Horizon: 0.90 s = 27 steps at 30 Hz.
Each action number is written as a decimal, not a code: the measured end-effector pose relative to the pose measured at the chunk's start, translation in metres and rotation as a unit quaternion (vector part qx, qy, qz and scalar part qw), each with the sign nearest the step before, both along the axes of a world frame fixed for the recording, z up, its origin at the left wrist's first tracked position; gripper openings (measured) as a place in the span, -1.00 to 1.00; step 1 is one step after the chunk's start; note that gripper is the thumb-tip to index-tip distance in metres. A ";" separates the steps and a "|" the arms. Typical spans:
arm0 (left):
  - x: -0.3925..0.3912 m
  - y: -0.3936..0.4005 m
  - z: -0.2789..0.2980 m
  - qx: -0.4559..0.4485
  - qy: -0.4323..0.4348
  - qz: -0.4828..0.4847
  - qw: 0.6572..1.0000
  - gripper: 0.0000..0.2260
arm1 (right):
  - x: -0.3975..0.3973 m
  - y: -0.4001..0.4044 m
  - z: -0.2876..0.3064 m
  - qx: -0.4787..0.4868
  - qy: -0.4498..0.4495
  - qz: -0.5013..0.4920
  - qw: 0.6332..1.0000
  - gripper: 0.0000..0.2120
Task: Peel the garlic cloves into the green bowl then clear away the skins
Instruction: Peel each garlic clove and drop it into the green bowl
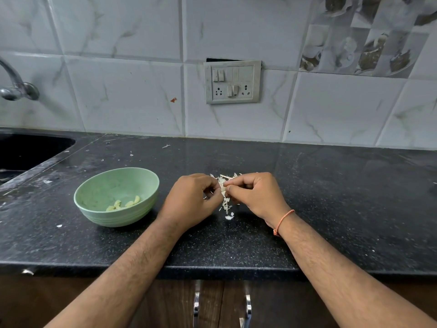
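My left hand (192, 200) and my right hand (254, 196) meet over the black counter, fingers curled, both pinching one garlic clove (223, 188) between their fingertips; most of the clove is hidden. White papery skins (227, 208) lie scattered under and behind the hands. To the left stands the green bowl (94, 192), holding several peeled pale-yellow cloves (123, 205) near its front wall.
A dark sink (26, 150) is set into the counter at the far left, a tap (16, 87) above it. Stray skin flakes (166, 146) dot the counter toward the tiled wall. The counter's front edge (220, 268) runs below my forearms, cupboard handles beneath.
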State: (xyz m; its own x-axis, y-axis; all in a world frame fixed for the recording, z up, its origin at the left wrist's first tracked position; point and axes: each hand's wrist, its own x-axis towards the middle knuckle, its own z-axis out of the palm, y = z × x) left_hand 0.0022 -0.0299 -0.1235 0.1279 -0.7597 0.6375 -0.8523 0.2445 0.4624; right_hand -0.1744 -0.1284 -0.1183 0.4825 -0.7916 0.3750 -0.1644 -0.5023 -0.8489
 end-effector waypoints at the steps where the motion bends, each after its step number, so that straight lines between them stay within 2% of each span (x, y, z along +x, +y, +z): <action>1: 0.000 0.000 0.000 0.003 -0.002 -0.004 1.000 -0.92 | 0.000 0.000 0.000 0.012 -0.003 0.006 1.000 -0.90; 11: 0.005 -0.003 -0.001 -0.012 -0.002 -0.023 1.000 -0.90 | -0.004 0.008 0.011 0.202 -0.065 0.112 0.971 -0.93; 14: 0.010 -0.005 -0.002 -0.010 0.013 -0.009 1.000 -0.94 | -0.008 0.007 0.013 0.243 -0.080 0.140 0.957 -0.88; 19: 0.013 -0.006 -0.005 0.007 0.056 -0.005 0.998 -0.71 | -0.008 0.006 0.012 0.210 -0.125 0.129 0.961 -0.81; 23: 0.008 -0.002 -0.002 0.001 0.123 -0.009 0.992 -0.80 | -0.006 0.006 0.011 0.177 -0.126 0.102 0.971 -0.79; 27: 0.005 0.001 0.000 -0.007 0.145 -0.013 0.989 -0.90 | -0.004 0.006 0.011 0.163 -0.129 0.094 0.974 -0.77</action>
State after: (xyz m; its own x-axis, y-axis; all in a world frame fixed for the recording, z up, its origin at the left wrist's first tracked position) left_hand 0.0076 -0.0292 -0.1232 0.2877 -0.7563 0.5876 -0.6776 0.2728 0.6829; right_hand -0.1786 -0.1220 -0.1071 0.5540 -0.7953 0.2463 0.1437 -0.2000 -0.9692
